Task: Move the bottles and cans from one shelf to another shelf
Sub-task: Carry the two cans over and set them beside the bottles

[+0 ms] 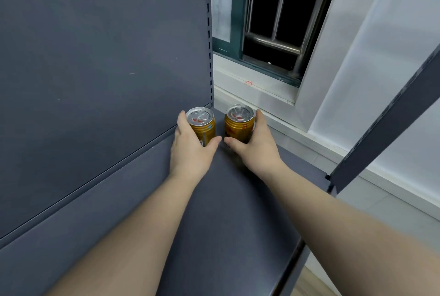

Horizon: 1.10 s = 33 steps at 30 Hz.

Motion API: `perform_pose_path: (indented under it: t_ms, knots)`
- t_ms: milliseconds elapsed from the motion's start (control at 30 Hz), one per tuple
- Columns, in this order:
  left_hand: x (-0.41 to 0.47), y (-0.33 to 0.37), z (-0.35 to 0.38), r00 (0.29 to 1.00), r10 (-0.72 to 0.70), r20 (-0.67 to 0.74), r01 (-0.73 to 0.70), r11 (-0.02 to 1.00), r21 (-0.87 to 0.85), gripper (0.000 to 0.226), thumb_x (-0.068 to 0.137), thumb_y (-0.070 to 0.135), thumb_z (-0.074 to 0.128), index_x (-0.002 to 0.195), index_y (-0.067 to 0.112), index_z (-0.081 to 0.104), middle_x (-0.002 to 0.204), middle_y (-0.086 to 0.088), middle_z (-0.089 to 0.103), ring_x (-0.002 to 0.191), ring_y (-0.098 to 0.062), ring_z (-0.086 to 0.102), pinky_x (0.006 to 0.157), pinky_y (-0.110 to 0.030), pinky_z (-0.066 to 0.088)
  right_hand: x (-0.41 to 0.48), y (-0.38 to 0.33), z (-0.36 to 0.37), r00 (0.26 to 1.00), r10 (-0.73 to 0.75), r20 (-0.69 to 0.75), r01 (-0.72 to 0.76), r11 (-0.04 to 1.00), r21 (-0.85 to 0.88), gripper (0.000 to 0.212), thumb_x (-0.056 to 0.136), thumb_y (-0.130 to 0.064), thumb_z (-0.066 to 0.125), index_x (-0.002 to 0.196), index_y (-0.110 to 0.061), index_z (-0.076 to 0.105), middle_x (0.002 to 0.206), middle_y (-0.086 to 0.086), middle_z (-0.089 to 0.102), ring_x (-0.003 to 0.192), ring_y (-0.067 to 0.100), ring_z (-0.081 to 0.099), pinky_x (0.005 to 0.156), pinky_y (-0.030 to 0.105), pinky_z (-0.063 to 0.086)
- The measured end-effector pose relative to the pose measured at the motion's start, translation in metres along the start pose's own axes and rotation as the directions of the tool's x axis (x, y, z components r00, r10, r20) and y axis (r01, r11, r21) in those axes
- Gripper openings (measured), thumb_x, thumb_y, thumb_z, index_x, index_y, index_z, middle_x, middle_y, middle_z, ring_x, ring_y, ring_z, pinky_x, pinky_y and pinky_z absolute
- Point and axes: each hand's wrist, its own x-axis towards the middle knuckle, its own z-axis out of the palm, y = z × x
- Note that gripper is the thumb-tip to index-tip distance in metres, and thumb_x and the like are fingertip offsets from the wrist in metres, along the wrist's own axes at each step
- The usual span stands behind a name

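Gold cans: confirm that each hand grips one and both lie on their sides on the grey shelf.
Not quite. The head view shows both standing upright, silver tops up, not on their sides. The left hand grips the left gold can and the right hand grips the right gold can, both on the grey shelf.

The left can (204,126) and right can (238,121), glossy gold metal with bright silver lids, sit on a matt grey metal shelf (226,212). Its back panel (95,81) looks lightly scuffed. Window bars (281,10) gleam like polished steel.
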Motion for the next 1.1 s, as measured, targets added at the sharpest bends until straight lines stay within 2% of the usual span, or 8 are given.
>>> perform_pose_path:
  t_ms: [100,167,333,600,900,1100]
  knots:
    - [0.003,-0.001,0.001,1.000,0.007,-0.022,-0.007,1.000,0.000,0.086,0.081,0.038,0.079,0.146,0.022,0.025,0.140,-0.006,0.049,0.109,-0.030,0.063,0.096,-0.048,0.050,0.005,-0.001,0.005,1.000,0.003,-0.020,-0.001,0.998,0.058,0.073,0.079,-0.031,0.083,0.137,-0.025,0.039,0.133,-0.007,0.058,0.120,0.014,0.055,0.096,0.026,0.040]
    - [0.003,-0.001,0.000,1.000,0.012,-0.029,-0.012,1.000,-0.002,0.080,0.082,0.036,0.078,0.143,0.022,0.029,0.136,-0.005,0.051,0.107,-0.030,0.063,0.095,-0.048,0.050,0.006,-0.003,0.006,0.999,-0.004,-0.037,0.007,0.997,0.077,0.066,0.083,-0.027,0.081,0.135,-0.023,0.040,0.127,-0.006,0.059,0.116,0.015,0.056,0.093,0.024,0.038]
    - [-0.004,-0.001,-0.006,0.999,0.022,-0.050,-0.022,1.000,-0.007,0.075,0.081,0.036,0.078,0.139,0.020,0.033,0.132,-0.005,0.054,0.109,-0.030,0.062,0.094,-0.045,0.049,-0.004,-0.007,0.003,0.999,-0.039,-0.030,0.042,0.997,0.070,0.069,0.083,-0.027,0.080,0.139,-0.021,0.039,0.131,-0.005,0.058,0.108,0.008,0.051,0.092,0.023,0.037]
    - [-0.048,0.001,-0.034,0.997,0.040,-0.071,-0.039,0.999,0.019,0.073,0.083,0.034,0.077,0.140,0.019,0.034,0.135,-0.004,0.051,0.117,-0.028,0.056,0.097,-0.040,0.046,-0.046,-0.016,-0.008,0.994,-0.105,0.002,0.105,0.991,0.082,0.066,0.083,-0.030,0.080,0.134,-0.023,0.040,0.131,-0.004,0.058,0.110,0.012,0.054,0.089,0.024,0.038]
    - [-0.148,0.006,-0.068,0.987,-0.035,-0.160,0.034,0.999,-0.007,0.070,0.086,0.031,0.076,0.140,0.019,0.033,0.136,-0.005,0.049,0.120,-0.025,0.053,0.093,-0.031,0.040,-0.124,-0.013,-0.031,0.972,-0.204,0.117,0.195,0.977,0.080,0.072,0.082,-0.033,0.081,0.138,-0.021,0.038,0.131,-0.005,0.056,0.107,0.011,0.053,0.090,0.026,0.041]
    - [-0.226,0.004,-0.090,0.957,-0.101,-0.273,0.102,0.995,-0.009,0.072,0.086,0.032,0.076,0.142,0.020,0.031,0.136,-0.004,0.049,0.119,-0.024,0.053,0.097,-0.035,0.045,-0.184,-0.016,-0.040,0.925,-0.292,0.241,0.267,0.955,0.130,0.073,0.083,-0.032,0.080,0.140,-0.022,0.035,0.125,-0.010,0.051,0.109,0.009,0.052,0.089,0.023,0.041]
